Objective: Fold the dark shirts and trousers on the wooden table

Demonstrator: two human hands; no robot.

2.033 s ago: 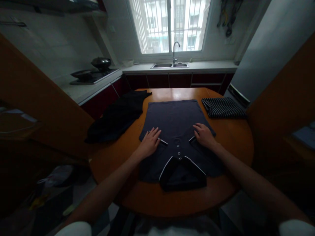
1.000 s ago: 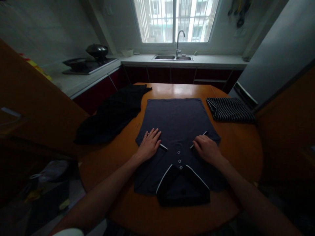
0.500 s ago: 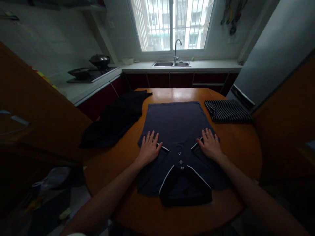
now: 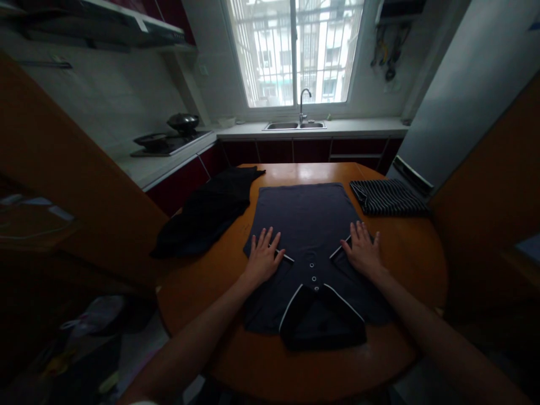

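A dark blue-grey polo shirt (image 4: 304, 214) lies spread front up, its black, white-edged collar toward me and its hem at the far side. Both sleeves are turned inward across the front, their white-trimmed cuffs angled toward the row of buttons. My left hand (image 4: 264, 260) rests flat on the left sleeve near its cuff, fingers spread. On the right sleeve lies my right hand (image 4: 363, 251), also flat with fingers apart. Neither hand grips the cloth. Parts of both cuffs are hidden under the hands.
The shirt lies on a round-edged wooden table (image 4: 295, 371). A crumpled black garment (image 4: 211, 211) hangs over its left edge. A folded black-and-white striped garment (image 4: 388, 198) sits at the far right. Beyond are a sink (image 4: 282, 126), a stove (image 4: 169, 145) and a fridge (image 4: 447, 101).
My right hand, curled over the right cuff a second ago, has opened out flat on the sleeve. My left hand stays on the left sleeve, fingers spread. The camera view has tilted up.
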